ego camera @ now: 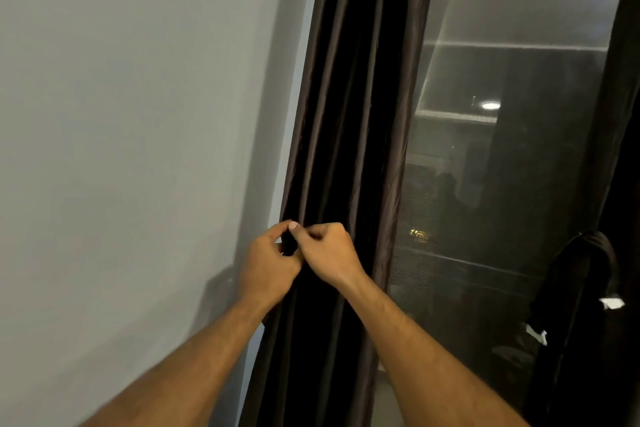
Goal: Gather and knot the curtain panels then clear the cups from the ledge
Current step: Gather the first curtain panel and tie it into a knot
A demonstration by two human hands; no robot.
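A dark brown curtain panel (pixel 349 114) hangs in long folds at the left side of the window. My left hand (pixel 266 265) pinches a fold at the panel's left edge, about mid-height. My right hand (pixel 329 255) touches it from the right, fingers curled round the same fold. A second dark curtain panel (pixel 575 305) hangs bunched at the right edge, with a rounded lump at its top. No cups and no ledge show in this view.
A pale grey wall (pixel 138 149) fills the left half. The window pane (pixel 502 149), dark with night outside, reflects a ceiling light. A small white tag (pixel 612 303) shows on the right curtain.
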